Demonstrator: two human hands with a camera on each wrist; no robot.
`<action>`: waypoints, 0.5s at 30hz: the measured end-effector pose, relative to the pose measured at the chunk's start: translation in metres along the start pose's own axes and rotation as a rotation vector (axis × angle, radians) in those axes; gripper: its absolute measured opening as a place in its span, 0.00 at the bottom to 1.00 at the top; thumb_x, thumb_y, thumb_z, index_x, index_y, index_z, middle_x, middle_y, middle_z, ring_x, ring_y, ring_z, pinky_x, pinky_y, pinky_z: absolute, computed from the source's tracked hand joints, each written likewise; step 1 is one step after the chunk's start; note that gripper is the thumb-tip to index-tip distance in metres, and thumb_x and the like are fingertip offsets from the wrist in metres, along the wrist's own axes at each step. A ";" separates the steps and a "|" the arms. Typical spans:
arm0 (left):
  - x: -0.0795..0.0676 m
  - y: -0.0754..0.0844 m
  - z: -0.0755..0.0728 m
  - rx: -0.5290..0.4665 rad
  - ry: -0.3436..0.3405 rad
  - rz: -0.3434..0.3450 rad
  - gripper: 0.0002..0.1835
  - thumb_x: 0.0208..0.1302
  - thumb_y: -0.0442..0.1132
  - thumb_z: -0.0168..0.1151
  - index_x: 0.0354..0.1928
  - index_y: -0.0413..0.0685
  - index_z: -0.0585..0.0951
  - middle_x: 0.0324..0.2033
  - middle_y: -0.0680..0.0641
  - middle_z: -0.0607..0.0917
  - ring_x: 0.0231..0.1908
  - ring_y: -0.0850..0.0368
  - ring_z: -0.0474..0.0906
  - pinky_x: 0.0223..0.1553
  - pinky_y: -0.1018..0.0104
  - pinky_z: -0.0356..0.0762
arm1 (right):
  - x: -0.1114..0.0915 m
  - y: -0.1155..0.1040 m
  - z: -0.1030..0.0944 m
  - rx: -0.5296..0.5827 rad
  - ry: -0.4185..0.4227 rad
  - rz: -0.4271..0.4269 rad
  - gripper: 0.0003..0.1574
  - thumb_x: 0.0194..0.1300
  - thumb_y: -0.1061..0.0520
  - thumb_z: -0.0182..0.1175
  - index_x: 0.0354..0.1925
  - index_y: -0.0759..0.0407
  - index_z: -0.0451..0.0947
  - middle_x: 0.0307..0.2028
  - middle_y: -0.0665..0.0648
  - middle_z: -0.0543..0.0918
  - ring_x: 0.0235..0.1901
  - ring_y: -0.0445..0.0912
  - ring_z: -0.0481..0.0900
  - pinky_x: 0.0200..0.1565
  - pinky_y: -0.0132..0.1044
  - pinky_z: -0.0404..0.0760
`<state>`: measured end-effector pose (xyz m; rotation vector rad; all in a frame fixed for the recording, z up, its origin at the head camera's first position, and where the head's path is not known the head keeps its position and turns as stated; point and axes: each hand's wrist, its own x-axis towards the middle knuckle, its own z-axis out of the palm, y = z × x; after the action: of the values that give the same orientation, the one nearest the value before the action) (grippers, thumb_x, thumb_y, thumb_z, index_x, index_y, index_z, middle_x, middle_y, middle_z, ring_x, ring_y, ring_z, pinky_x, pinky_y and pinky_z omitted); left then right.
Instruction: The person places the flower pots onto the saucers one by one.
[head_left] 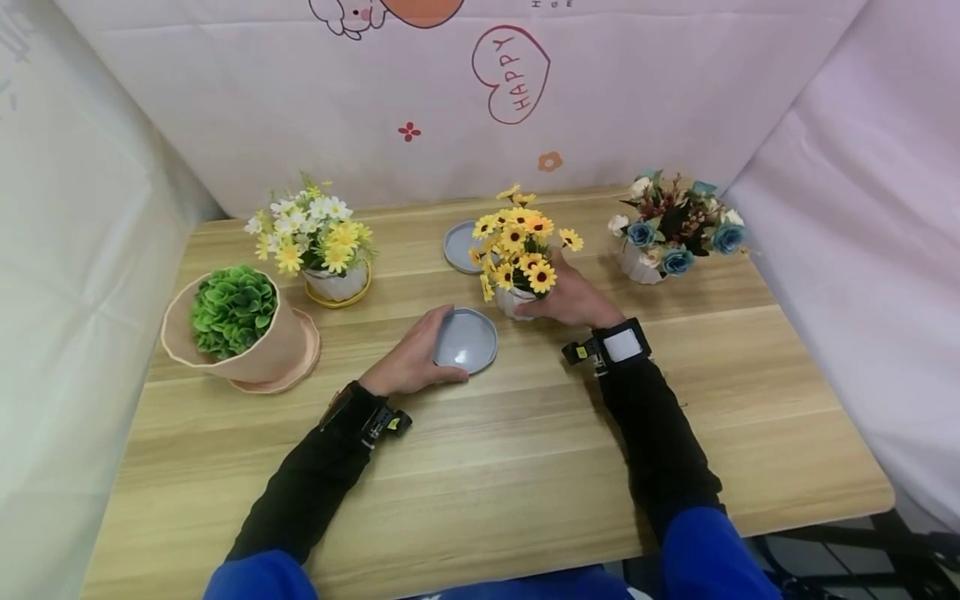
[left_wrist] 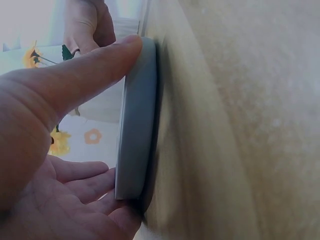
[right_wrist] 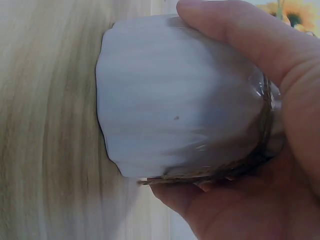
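My left hand (head_left: 408,358) holds a round grey-blue saucer (head_left: 467,342) by its rim, thumb on the near side and fingers round the far side. Seen from the left wrist, the saucer (left_wrist: 137,120) lies close against the wooden tabletop. To its right, my right hand (head_left: 573,296) grips a ribbed white pot (head_left: 510,302) of yellow, dark-centred flowers (head_left: 517,237). In the right wrist view, thumb and fingers wrap the pot (right_wrist: 170,95), which has brown twine round it. Behind the flowers, a second grey-blue saucer (head_left: 456,247) is partly hidden.
At the left stands a pink pot (head_left: 288,337) with a green plant, on a pink saucer (head_left: 309,354). Behind it, white and yellow flowers in a white pot (head_left: 339,286) sit on a yellow saucer (head_left: 358,293). A white pot (head_left: 637,263) of blue flowers stands back right.
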<state>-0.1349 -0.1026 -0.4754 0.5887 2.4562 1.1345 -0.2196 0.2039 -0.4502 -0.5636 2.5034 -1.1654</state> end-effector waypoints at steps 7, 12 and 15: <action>0.000 0.000 0.000 -0.007 -0.001 -0.006 0.64 0.56 0.48 0.83 0.83 0.38 0.50 0.81 0.34 0.57 0.80 0.37 0.56 0.81 0.41 0.58 | 0.003 0.004 0.001 0.010 0.012 -0.052 0.76 0.54 0.50 0.84 0.85 0.35 0.43 0.82 0.50 0.62 0.80 0.51 0.61 0.82 0.55 0.59; -0.001 0.000 0.001 -0.004 0.000 -0.009 0.64 0.56 0.48 0.83 0.83 0.39 0.50 0.81 0.34 0.58 0.80 0.37 0.56 0.81 0.41 0.58 | 0.003 0.005 0.001 0.011 0.005 -0.083 0.76 0.55 0.50 0.83 0.85 0.32 0.42 0.82 0.49 0.60 0.81 0.50 0.60 0.83 0.54 0.57; 0.000 0.000 0.001 -0.006 0.001 -0.011 0.64 0.56 0.48 0.83 0.83 0.39 0.50 0.81 0.35 0.58 0.80 0.37 0.56 0.81 0.41 0.58 | 0.001 0.002 0.001 -0.005 0.004 -0.094 0.76 0.56 0.49 0.83 0.85 0.32 0.41 0.83 0.50 0.58 0.82 0.51 0.59 0.83 0.54 0.57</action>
<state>-0.1339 -0.1021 -0.4757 0.5716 2.4528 1.1382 -0.2211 0.2041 -0.4524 -0.6879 2.5079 -1.1946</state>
